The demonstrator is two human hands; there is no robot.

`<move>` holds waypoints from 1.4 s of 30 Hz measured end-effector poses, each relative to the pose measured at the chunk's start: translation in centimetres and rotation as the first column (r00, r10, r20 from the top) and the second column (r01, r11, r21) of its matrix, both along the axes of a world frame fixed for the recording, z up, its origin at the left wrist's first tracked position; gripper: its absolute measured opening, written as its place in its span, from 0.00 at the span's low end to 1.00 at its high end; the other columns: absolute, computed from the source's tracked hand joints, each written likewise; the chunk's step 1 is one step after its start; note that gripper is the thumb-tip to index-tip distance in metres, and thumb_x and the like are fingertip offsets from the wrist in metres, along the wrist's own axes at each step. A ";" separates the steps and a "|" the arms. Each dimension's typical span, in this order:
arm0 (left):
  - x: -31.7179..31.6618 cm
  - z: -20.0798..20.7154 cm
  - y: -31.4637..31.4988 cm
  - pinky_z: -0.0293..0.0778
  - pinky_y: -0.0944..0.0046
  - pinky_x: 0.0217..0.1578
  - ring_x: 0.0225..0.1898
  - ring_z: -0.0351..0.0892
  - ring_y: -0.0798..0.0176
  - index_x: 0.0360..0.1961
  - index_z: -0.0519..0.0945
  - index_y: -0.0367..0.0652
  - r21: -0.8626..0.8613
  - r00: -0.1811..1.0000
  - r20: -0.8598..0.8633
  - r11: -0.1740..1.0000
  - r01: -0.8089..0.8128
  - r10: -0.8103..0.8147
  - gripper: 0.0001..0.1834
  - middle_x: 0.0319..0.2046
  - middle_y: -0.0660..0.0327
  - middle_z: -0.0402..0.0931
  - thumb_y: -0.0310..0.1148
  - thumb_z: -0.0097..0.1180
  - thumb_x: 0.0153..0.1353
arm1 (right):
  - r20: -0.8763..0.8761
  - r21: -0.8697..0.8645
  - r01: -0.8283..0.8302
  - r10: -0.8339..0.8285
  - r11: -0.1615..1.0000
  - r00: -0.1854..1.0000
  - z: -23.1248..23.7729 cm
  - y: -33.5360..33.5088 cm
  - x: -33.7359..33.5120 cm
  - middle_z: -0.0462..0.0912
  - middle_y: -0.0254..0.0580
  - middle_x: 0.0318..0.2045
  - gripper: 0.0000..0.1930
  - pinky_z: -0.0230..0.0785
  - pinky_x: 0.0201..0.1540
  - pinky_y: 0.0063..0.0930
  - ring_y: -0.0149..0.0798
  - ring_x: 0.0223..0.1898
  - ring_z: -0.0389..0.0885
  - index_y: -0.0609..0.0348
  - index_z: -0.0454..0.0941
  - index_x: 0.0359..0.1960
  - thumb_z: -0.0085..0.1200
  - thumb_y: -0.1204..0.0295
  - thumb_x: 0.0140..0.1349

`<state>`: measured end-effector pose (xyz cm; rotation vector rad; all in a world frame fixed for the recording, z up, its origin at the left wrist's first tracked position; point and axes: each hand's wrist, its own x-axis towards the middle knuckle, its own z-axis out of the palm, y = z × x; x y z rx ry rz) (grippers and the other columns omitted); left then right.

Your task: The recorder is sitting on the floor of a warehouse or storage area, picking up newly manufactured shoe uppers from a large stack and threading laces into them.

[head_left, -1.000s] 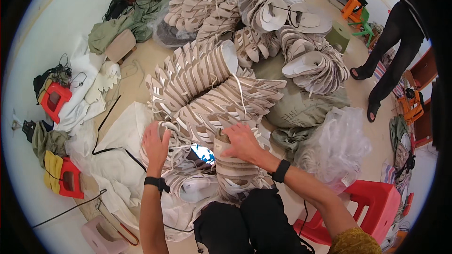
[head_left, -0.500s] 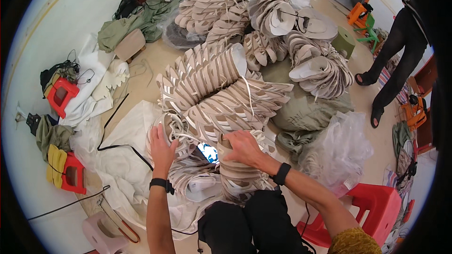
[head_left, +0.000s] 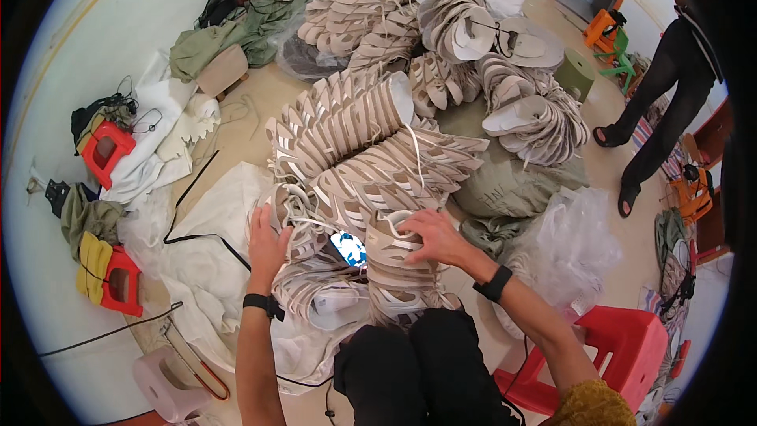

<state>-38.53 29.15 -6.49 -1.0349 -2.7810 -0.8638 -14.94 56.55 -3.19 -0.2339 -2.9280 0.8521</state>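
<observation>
Nested stacks of beige shoe uppers lie in front of me. My right hand [head_left: 435, 238] is at the right side of an upright stack of uppers [head_left: 386, 268] by my knees, fingers apart and fingertips against its upper part. My left hand [head_left: 268, 243] is open, fingers stretched, along the left side of another stack of uppers [head_left: 298, 209]; its contact there is partly hidden. A phone with a lit screen [head_left: 348, 249] lies between the two stacks. Below it, more uppers [head_left: 335, 304] lie on their side. Two long rows of nested uppers [head_left: 347, 126] stretch away just beyond.
Further piles of uppers [head_left: 461, 24] stand at the back. A clear plastic bag [head_left: 572, 237] and a red stool [head_left: 623, 351] are at my right. White sheeting [head_left: 205, 276] with a black strap [head_left: 209, 241] covers the left floor. A person [head_left: 662, 102] stands at far right.
My right hand has shifted right and opened out, from the top of the upright stack to its side. My left hand has barely moved. The view has shifted slightly.
</observation>
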 end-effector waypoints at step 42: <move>-0.6 -2.0 -1.1 0.55 0.54 0.61 0.62 0.57 0.43 0.62 0.58 0.39 0.076 0.998 -0.021 0.995 -0.064 0.066 0.35 0.61 0.43 0.56 0.32 0.55 0.53 | -0.236 -0.198 -0.292 0.244 0.936 0.941 -0.5 -6.6 -4.2 0.76 0.40 0.25 0.16 0.67 0.36 0.34 0.45 0.32 0.75 0.56 0.79 0.29 0.65 0.71 0.33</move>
